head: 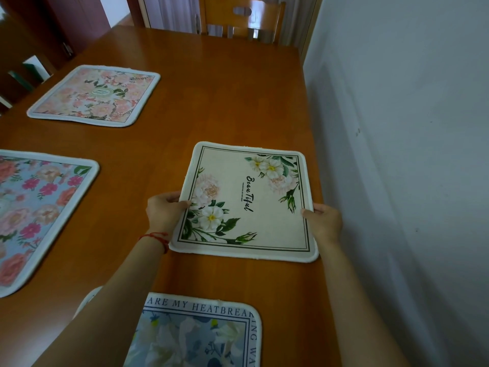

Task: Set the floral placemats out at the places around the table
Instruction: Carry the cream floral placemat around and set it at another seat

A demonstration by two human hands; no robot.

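1. The single head view looked forward and steeply down, from close above the wooden table (225, 107).
2. A chair (242, 19) stood at the frame's top, a white wall (410, 154) along its right.

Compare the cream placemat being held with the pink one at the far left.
The cream placemat has flowers only at its corners, with script across a plain middle; the pink placemat is covered in blooms. The left hand and right hand grip the cream one's sides; the pink one lies untouched. Both are square with rounded corners and pale borders.
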